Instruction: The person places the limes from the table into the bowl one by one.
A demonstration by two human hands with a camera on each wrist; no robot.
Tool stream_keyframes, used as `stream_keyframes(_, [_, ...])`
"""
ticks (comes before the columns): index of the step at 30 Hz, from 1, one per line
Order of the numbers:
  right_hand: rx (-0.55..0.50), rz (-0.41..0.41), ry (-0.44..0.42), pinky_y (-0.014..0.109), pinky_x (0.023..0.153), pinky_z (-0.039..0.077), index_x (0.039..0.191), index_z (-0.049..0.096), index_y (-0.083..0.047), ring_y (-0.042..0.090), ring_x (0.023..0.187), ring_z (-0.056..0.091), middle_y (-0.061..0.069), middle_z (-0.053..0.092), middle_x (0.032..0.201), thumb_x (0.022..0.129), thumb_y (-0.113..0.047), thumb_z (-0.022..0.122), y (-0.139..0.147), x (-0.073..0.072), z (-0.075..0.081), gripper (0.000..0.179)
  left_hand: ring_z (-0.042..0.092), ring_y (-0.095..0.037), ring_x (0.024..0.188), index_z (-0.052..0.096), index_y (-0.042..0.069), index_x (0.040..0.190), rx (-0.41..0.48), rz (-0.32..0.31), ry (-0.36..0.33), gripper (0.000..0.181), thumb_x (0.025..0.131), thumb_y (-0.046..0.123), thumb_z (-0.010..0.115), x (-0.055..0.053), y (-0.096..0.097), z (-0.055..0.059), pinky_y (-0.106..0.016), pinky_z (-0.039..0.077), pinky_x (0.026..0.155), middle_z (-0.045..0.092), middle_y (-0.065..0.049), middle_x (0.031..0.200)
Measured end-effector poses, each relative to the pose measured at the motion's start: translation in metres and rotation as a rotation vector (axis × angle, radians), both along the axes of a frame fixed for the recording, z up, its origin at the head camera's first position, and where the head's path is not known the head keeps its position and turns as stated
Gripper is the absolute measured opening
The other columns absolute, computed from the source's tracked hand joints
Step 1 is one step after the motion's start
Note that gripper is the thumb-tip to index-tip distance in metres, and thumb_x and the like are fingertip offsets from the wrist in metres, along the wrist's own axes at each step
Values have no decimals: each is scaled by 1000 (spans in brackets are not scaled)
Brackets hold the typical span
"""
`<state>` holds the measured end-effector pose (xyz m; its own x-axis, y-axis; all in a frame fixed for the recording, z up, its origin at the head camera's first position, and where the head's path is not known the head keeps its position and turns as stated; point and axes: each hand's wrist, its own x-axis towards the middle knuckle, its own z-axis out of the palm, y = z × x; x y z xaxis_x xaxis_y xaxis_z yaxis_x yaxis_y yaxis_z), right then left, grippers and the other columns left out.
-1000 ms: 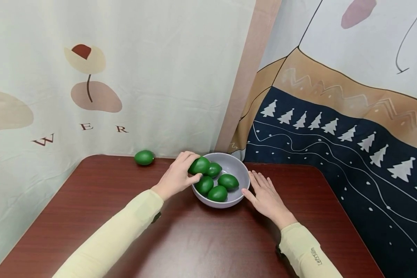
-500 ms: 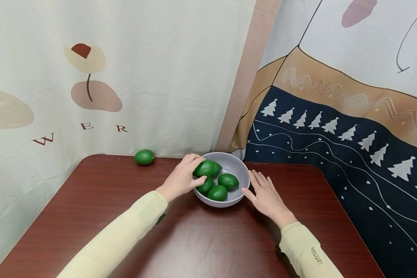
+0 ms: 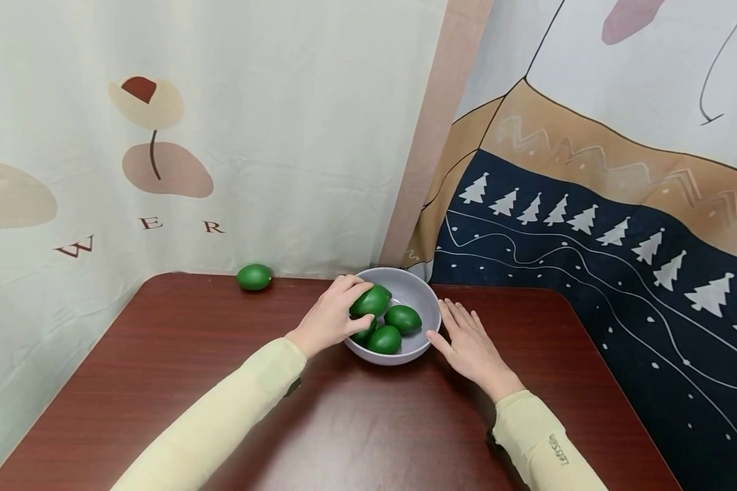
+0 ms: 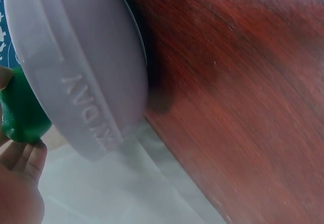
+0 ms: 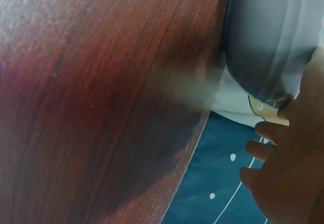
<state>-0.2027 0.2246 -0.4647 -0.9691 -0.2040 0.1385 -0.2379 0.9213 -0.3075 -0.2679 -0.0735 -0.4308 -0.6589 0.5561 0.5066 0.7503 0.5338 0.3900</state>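
My left hand (image 3: 330, 315) grips a green lime (image 3: 371, 300) over the left side of a pale purple bowl (image 3: 428, 308). In the left wrist view, thumb and fingertips pinch that lime (image 4: 23, 107) just beyond the rim of the bowl (image 4: 86, 47). Several more limes lie inside: one lime (image 3: 403, 319) on the right, another lime (image 3: 385, 339) at the front, and one partly covered by my left thumb. My right hand (image 3: 474, 349) rests against the bowl's right side with its fingers straight. The right wrist view has this hand (image 5: 298, 153) beside the bowl wall (image 5: 273, 32).
One loose lime (image 3: 254, 277) lies near the back edge of the dark red wooden table (image 3: 368, 423), left of the bowl. A pale curtain (image 3: 295, 136) hangs behind the table. To the right is a dark blue cloth (image 3: 528, 273) with white printed trees.
My left hand has moved right with the lime, farther over the bowl, and now hides a lime behind it. My right hand has stayed at the bowl's side.
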Motion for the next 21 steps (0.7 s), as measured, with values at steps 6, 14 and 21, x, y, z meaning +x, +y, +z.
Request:
stream_keyframes(6, [-4,-1,2,62,124,17,162,30,-3,43,153,27,20,33,165,105,-48,54,0,-1,-1,76,54,-24,110,69,2,127,-12,-11,15,48,84,21,80,-1,6,-4,-38,53,88,62,-9,122])
stream_keyframes(14, [-16,1,-1,62,124,17,161,31,-2,43,153,27,21,33,165,105,-50,53,0,1,0,77,54,-25,113,69,1,126,-23,-18,27,48,83,21,80,-4,14,-8,-38,53,92,62,-10,118])
stream_keyframes(21, [-15,8,13,63,123,19,161,31,-1,43,153,28,21,34,164,105,-49,52,-1,2,2,76,55,-26,112,70,1,124,-28,-4,30,48,83,22,80,-6,21,-11,-39,52,93,62,-10,116])
